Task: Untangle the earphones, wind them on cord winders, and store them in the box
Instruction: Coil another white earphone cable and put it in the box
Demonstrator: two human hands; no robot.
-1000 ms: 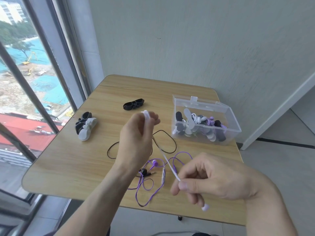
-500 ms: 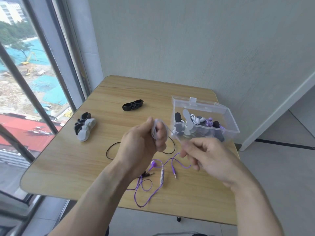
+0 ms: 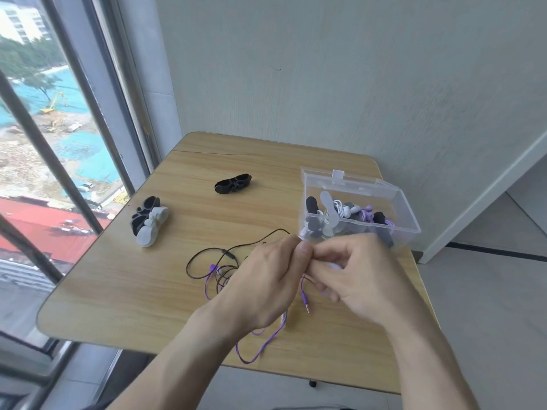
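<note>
My left hand [image 3: 266, 279] and my right hand [image 3: 358, 276] meet fingertip to fingertip above the table, just in front of the clear plastic box [image 3: 410, 216]. Between them they pinch a white cord winder and a white earphone cord, almost wholly hidden by the fingers; a white bit [image 3: 334, 265] peeks out under my right hand. Black earphones [image 3: 207, 253] and purple earphones [image 3: 257, 350] lie tangled on the wooden table [image 3: 118, 291] beneath my hands. The box holds several wound earphones.
A black cord winder [image 3: 233, 183] lies at mid-table towards the back. A small pile of black and white winders [image 3: 149, 221] sits near the left edge by the window. The purple jack plug [image 3: 306, 306] lies under my right hand. A wall stands behind the table.
My right hand rose from the near edge and came up against my left hand. The stretch of white cord between them shortened until it vanished inside the fingers.
</note>
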